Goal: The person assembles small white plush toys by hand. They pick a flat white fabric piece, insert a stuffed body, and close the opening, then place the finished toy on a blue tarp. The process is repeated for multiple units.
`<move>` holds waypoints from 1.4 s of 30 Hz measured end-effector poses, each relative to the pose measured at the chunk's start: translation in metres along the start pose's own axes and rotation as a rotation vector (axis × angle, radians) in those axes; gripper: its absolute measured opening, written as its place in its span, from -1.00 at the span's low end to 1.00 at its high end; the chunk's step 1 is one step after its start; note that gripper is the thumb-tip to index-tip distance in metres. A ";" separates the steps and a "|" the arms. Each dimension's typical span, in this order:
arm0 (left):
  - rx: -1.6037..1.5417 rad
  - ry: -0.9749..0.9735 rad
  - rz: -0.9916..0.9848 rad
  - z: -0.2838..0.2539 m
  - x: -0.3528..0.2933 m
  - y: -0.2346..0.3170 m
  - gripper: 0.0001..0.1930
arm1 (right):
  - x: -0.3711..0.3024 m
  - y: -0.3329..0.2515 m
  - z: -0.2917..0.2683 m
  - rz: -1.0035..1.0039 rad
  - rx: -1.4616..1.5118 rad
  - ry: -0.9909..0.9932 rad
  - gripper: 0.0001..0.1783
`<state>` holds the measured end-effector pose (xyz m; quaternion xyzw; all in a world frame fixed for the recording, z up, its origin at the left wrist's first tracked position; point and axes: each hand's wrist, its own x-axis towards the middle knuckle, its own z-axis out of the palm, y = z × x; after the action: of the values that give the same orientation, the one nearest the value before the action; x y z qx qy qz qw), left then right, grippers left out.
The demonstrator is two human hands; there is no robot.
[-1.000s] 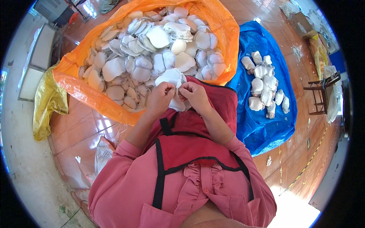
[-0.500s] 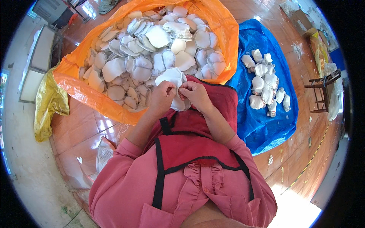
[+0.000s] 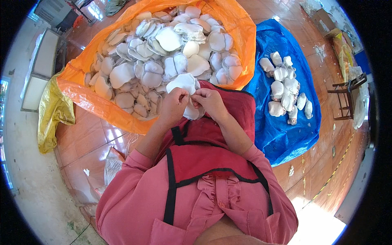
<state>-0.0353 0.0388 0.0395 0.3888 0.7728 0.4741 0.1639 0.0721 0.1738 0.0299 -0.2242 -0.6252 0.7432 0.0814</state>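
Over my lap I hold a white padded piece [image 3: 183,83] with rounded lobes and a greyish edge. My left hand [image 3: 176,101] is closed, its thumb and fingers pinching the middle of the piece from the left. My right hand [image 3: 209,103] pinches it from the other side, fingertips close to the left ones. Whatever finer thing may sit between the fingertips is too small to make out. Just beyond my hands, an orange sheet sack [image 3: 241,24] lies spread wide, heaped with similar white pads [image 3: 169,38].
On my right a blue sheet [image 3: 271,141] carries a pile of rolled white bundles [image 3: 290,85]. A brown wooden stool [image 3: 346,98] stands farther right. A yellow sack [image 3: 49,118] lies by the left wall, near white panels [image 3: 44,53]. Scraps dot the tiled floor [image 3: 79,141].
Both hands keep their pinch on the padded piece in nearly the same place. The view has shifted very slightly; nothing else visibly differs.
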 end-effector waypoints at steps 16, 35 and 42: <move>0.014 -0.024 -0.050 -0.001 -0.003 0.001 -0.86 | -0.004 0.002 -0.008 0.000 0.063 -0.017 -0.88; -0.022 0.022 -0.019 0.004 -0.001 0.009 -0.85 | -0.003 0.009 -0.007 -0.119 -0.247 0.126 -0.76; 0.041 -0.005 -0.053 0.007 0.003 0.007 -0.84 | -0.006 0.016 -0.008 -0.144 -0.252 0.180 -0.75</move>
<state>-0.0299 0.0468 0.0425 0.3727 0.7921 0.4524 0.1704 0.0840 0.1752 0.0146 -0.2531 -0.7180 0.6280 0.1614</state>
